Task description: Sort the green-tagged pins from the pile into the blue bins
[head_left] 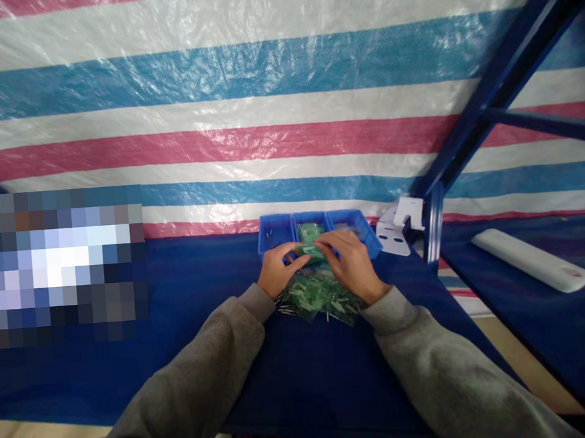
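Between my two hands is a small green plastic packet [311,250], pinched at both ends. My left hand [278,268] has thumb and fingers closed on its left end. From the right, my right hand [348,258] grips the other end. Under them on the table lies a loose heap of green clear packets [315,294] with thin light and metallic pieces among them. Just behind my hands stands a blue tray [276,221] with three compartments. Green packets lie in the middle one, and a few small dark pieces in the left one. My right hand partly hides the right compartment.
The tray stands on a dark blue table [190,333] near a striped plastic sheet [267,144]. White brackets with holes [394,235] lie right of it, beside a blue metal post [433,229]. On a separate surface at right rests a long white object [530,259]. Pixelation covers the left side.
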The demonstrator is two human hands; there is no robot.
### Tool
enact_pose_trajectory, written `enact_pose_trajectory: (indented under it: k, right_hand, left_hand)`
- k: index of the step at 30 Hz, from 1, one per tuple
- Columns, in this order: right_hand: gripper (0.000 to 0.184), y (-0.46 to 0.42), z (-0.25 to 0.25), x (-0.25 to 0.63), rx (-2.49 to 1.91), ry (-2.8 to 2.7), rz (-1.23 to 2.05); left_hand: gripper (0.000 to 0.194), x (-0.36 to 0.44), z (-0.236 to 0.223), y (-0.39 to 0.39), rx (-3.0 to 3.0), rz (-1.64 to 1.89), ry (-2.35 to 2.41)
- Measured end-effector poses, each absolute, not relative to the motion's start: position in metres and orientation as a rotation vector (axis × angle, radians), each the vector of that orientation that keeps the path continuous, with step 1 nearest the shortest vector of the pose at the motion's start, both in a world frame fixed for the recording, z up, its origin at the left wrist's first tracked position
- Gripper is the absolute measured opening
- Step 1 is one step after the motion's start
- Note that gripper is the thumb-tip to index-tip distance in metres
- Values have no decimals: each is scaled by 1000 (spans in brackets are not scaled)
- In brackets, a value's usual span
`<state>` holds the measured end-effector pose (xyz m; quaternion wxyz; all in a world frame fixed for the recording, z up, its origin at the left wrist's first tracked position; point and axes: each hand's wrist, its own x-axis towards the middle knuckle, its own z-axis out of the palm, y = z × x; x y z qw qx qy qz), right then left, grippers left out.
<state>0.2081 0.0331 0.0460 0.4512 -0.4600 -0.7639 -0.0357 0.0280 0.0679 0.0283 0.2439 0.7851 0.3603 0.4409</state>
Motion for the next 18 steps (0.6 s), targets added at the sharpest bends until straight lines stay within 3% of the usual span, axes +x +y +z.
enact_pose_trajectory:
  k: [7,18]
  right_hand:
    - [26,33,44,207,-1190,-1758,264]
    - [33,39,37,210,-1205,-1725,266]
  left_hand:
    - [25,29,33,66,2029,1257,949]
    - [28,39,35,76,1916,1146,824]
